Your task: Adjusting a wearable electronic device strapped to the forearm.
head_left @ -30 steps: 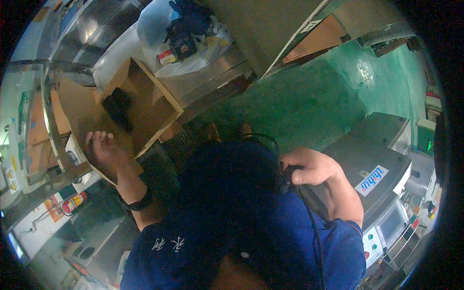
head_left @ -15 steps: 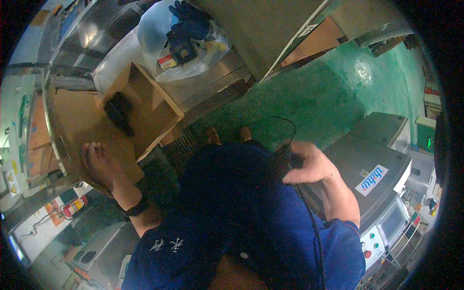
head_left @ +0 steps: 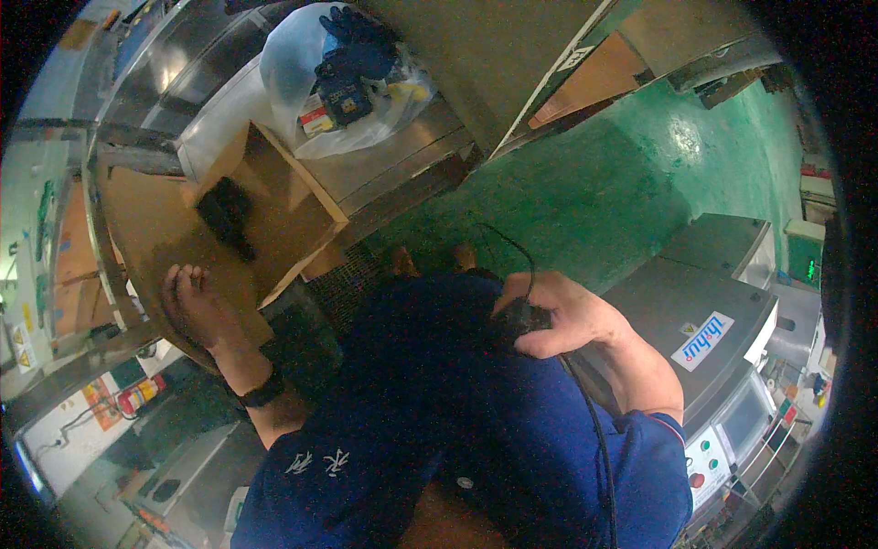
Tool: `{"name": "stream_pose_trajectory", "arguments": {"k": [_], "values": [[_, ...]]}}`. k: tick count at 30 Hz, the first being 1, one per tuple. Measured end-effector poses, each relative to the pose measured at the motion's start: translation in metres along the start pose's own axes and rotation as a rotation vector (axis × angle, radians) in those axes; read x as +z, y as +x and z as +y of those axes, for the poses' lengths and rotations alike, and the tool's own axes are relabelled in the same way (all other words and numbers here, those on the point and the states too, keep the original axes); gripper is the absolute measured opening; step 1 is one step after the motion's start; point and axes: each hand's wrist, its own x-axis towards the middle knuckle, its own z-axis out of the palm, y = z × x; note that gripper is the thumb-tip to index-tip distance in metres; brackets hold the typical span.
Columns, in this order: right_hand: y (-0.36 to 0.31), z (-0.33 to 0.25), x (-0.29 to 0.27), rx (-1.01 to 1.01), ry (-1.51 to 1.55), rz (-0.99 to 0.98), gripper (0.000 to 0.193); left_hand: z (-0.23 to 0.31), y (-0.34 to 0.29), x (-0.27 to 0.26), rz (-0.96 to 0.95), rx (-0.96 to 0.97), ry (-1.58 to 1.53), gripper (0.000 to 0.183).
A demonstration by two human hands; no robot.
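In front of my body, toward the right, my right hand [head_left: 562, 316] grips a small black device [head_left: 523, 317] between thumb and fingers. A thin black cable [head_left: 594, 425] hangs over my shirt below that hand, and another stretch loops out above it over the floor. My left hand [head_left: 197, 306] is at the near left side of an open cardboard box [head_left: 311, 206], against its brown flap. Its fingers are loosely bent and a little apart, with nothing visible in them. Inside the box lies a dark object [head_left: 226, 215], too dim to name.
Beyond the box, a clear plastic bag [head_left: 283, 69] with dark gloves and small packages sits on a metal bench [head_left: 393, 165]. A grey machine [head_left: 631, 302] with a screen and buttons stands at the right. Green floor [head_left: 585, 192] stretches between them.
My right hand has moved left toward the middle of my body with the black device. The cable's far end has swung left. My left hand has barely shifted.
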Motion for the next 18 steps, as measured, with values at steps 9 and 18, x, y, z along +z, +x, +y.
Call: {"name": "stream_pose_trajectory", "arguments": {"k": [9,18], "values": [[0.0,-0.002,-0.006,-0.069,-0.098,0.048,0.042,-0.015,0.008,-0.015,0.021,0.066,0.178,0.015],[-0.005,0.003,-0.012,-0.03,1.09,0.601,0.044,-0.024,0.032,-0.066,0.112,0.052,0.708,0.019]]}}
